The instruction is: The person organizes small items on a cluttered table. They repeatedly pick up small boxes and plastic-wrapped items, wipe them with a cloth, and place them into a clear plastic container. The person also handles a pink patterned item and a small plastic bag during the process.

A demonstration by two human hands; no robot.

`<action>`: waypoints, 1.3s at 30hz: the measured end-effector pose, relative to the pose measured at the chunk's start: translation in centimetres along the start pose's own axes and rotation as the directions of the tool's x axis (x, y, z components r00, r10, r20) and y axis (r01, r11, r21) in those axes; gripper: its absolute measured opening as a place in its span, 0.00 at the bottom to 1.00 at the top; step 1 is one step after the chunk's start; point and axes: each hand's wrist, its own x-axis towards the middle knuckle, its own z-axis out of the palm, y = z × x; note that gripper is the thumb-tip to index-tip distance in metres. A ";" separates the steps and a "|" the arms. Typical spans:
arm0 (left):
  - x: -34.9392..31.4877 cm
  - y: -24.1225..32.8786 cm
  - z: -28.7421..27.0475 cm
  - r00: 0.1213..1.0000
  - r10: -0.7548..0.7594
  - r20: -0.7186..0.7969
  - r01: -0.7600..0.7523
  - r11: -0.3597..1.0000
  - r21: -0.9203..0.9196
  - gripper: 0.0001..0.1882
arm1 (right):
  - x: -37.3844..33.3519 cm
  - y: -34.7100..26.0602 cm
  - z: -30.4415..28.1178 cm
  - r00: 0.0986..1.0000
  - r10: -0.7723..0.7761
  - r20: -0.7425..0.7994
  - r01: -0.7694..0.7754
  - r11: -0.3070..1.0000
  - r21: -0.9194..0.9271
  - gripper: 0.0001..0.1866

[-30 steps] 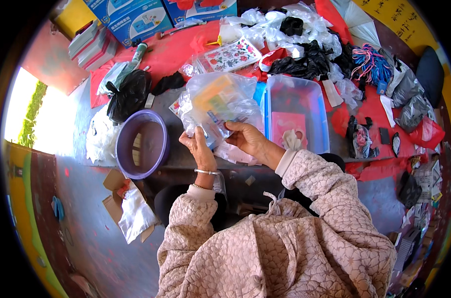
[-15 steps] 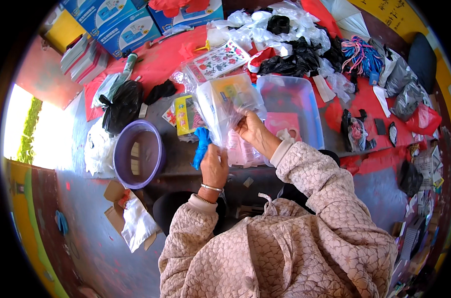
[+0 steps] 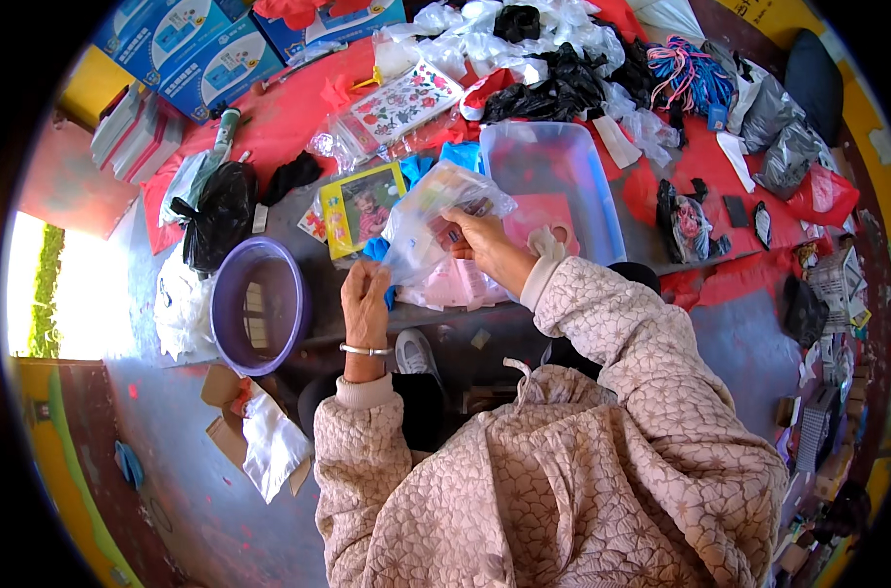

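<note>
In front of me is a crumpled clear plastic bag (image 3: 421, 230), with something printed or coloured showing through its upper part. My right hand (image 3: 480, 240) grips the bag's right side between thumb and fingers. At its lower left edge my left hand (image 3: 365, 299), wearing a silver bangle, is closed in a pinch. Blue plastic (image 3: 375, 249) shows just behind the left fingers. Beneath the bag lies pink packaging (image 3: 455, 286), partly covered. A yellow-framed picture packet (image 3: 364, 208) is left of the bag.
A purple basin (image 3: 259, 306) stands at the left, near a tied black bag (image 3: 220, 211). Behind the right hand is a translucent plastic tub (image 3: 544, 157) with a pink sheet inside. Plastic bags (image 3: 553, 78) pile up at the back. An opened cardboard box (image 3: 228, 443) lies lower left.
My left hand has moved left and slightly up, away from my right. The bag has shifted left and down, uncovering more of the yellow-framed packet. The whole view has shifted slightly.
</note>
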 end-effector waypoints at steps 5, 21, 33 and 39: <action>0.4 -2.2 1.0 0.969 0.242 0.038 -0.236 0.883 0.406 0.12 | -0.1 1.2 -0.1 0.984 0.147 0.103 -0.143 0.989 -0.041 0.16; 2.1 -3.5 -1.1 0.950 0.291 -0.113 -0.157 0.758 0.633 0.11 | 2.7 -1.6 -2.8 0.766 -0.588 0.260 0.345 0.035 -0.938 0.22; 3.4 -2.7 -1.3 0.944 -0.223 -0.242 0.174 0.963 -0.207 0.09 | 3.3 -6.8 -3.8 0.875 -0.419 0.242 0.431 0.445 -0.785 0.05; 5.2 -0.4 -3.9 0.928 -0.325 -0.182 0.195 0.840 -0.506 0.07 | 0.6 -10.2 -3.2 0.900 -0.112 0.422 0.138 0.990 -0.031 0.04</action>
